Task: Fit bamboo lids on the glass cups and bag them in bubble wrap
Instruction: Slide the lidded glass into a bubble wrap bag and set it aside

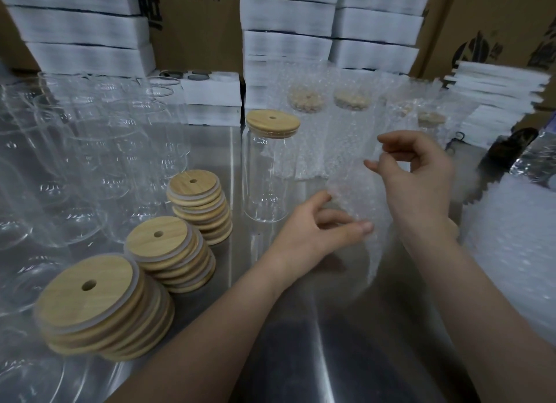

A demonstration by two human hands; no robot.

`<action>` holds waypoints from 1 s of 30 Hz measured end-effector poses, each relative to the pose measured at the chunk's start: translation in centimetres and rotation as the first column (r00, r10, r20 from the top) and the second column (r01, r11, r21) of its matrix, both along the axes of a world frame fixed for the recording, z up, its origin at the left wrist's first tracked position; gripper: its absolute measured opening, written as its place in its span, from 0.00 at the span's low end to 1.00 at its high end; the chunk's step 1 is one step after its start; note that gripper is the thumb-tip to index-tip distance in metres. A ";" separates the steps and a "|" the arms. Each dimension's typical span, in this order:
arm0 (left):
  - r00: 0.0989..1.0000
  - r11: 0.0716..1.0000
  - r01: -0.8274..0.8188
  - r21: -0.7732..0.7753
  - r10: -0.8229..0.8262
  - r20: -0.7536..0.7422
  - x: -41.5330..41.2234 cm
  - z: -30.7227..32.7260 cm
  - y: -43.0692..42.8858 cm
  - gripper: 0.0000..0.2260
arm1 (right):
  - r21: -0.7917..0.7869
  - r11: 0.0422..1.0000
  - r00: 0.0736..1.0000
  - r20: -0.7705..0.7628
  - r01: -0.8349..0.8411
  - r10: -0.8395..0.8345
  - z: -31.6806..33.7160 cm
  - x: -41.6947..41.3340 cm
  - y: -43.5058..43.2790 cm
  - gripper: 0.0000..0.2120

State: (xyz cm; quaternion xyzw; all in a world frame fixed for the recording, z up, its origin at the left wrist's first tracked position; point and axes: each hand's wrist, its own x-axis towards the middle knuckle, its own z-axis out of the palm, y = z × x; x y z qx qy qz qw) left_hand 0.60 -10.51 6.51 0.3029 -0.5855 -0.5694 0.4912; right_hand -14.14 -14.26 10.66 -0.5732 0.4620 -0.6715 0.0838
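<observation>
Cardboard boxes (pixel 195 26) and white foam stacks (pixel 288 20) stand behind a steel table (pixel 346 342).

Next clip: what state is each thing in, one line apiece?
Glass cup: upright, bamboo lid on, unbagged.
Bubble wrap bag: held up, looks empty.
Left hand: pinches the bag.
Right hand: pinches the bag higher up.
Bare cups: lidless.
Loose lids: three stacks.
Bagged cups: lidded, upright.

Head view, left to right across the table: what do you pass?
Empty cups → lid stacks → lidded cup → left hand → right hand → bubble wrap pile. Both hands hold one bubble bag.
</observation>
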 end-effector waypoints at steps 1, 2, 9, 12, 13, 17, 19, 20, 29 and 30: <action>1.000 1.000 0.006 0.004 -0.006 -0.021 0.1 0.1 -0.1 0.18 | 0.004 1.000 1.000 -0.013 0.002 -0.002 -0.1 0.0 -0.1 0.20; 1.000 1.000 -0.008 0.004 0.008 -0.030 0.1 0.0 -0.2 0.17 | 0.008 1.000 1.000 -0.018 -0.001 0.001 -0.2 0.0 -0.2 0.20; 0.996 0.997 -0.075 0.015 0.076 -0.053 0.2 -0.3 -1.1 0.21 | 0.071 0.994 0.996 -0.031 -0.087 0.089 -0.4 0.5 0.1 0.20; 0.991 0.992 -0.120 0.026 0.121 -0.059 0.2 -0.3 -1.3 0.17 | 0.088 0.988 0.990 -0.061 -0.124 0.129 -0.4 0.8 0.4 0.19; 0.988 0.990 -0.138 0.030 0.140 -0.070 0.3 -0.4 -1.4 0.15 | 0.089 0.989 0.988 -0.093 -0.117 0.125 -0.4 0.8 0.5 0.18; 0.974 0.978 -0.195 0.075 0.202 -0.102 0.3 -0.6 -1.6 0.14 | 0.170 0.972 0.966 -0.172 -0.163 0.192 -0.4 0.9 0.7 0.14; 0.972 0.975 -0.204 0.084 0.212 -0.100 0.3 -0.7 -1.7 0.12 | 0.252 0.950 0.941 -0.234 -0.186 0.246 -0.6 0.9 0.7 0.12; 0.972 0.975 -0.204 0.083 0.212 -0.101 0.3 -0.7 -1.7 0.10 | 0.297 0.935 0.921 -0.273 -0.194 0.278 -0.6 0.9 0.8 0.10; 0.957 0.962 -0.235 0.136 0.254 -0.138 0.3 -0.5 -1.6 0.02 | 0.561 0.790 0.777 -0.371 -0.248 0.508 -0.9 0.7 0.9 0.15; 0.955 0.960 -0.240 0.147 0.261 -0.141 0.4 -0.5 -1.7 0.01 | 0.578 0.775 0.772 -0.360 -0.256 0.523 -0.9 0.6 0.9 0.17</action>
